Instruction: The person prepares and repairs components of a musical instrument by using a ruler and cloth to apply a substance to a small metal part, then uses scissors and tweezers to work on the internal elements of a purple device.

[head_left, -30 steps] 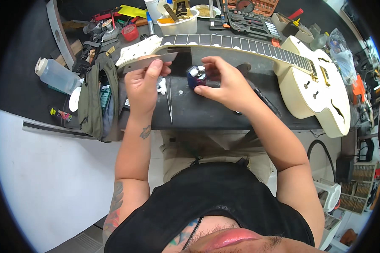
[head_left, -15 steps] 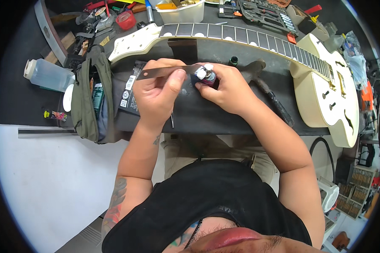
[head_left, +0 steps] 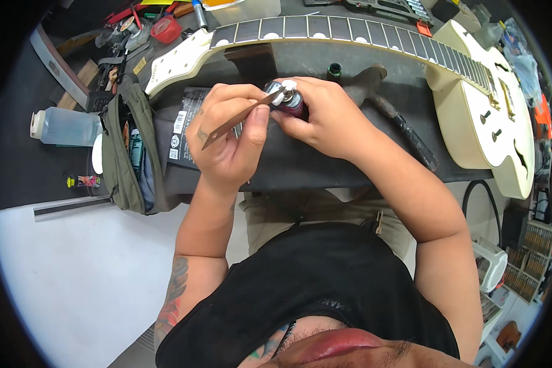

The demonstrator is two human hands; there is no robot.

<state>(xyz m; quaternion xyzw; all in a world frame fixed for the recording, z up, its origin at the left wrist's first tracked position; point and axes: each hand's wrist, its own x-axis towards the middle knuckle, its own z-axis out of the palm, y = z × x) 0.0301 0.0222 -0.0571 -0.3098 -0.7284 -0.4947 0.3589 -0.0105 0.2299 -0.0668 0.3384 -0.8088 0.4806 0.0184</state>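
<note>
My left hand (head_left: 227,138) pinches a thin flat metal blade (head_left: 236,122), tilted up toward the right, its upper end at a lump of white material (head_left: 287,86) atop a small dark bottle (head_left: 291,105). I have my right hand (head_left: 316,119) closed round that bottle, at the middle of the bench. Behind the hands lie a small green object (head_left: 333,72) and a hammer (head_left: 402,126). Left of them is a black printed packet (head_left: 183,126), partly hidden by my left hand.
A white guitar (head_left: 472,147) lies along the back and right, its neck (head_left: 319,30) spanning the bench. An olive bag (head_left: 119,153) and a translucent bottle (head_left: 70,126) are on the left. Tools, a red tub (head_left: 165,29) and a plastic container (head_left: 242,9) crowd the back.
The blade has moved right to the bottle's top and now tilts more steeply. My right hand has closed further round the bottle and shifted it slightly right and up. The view has shifted.
</note>
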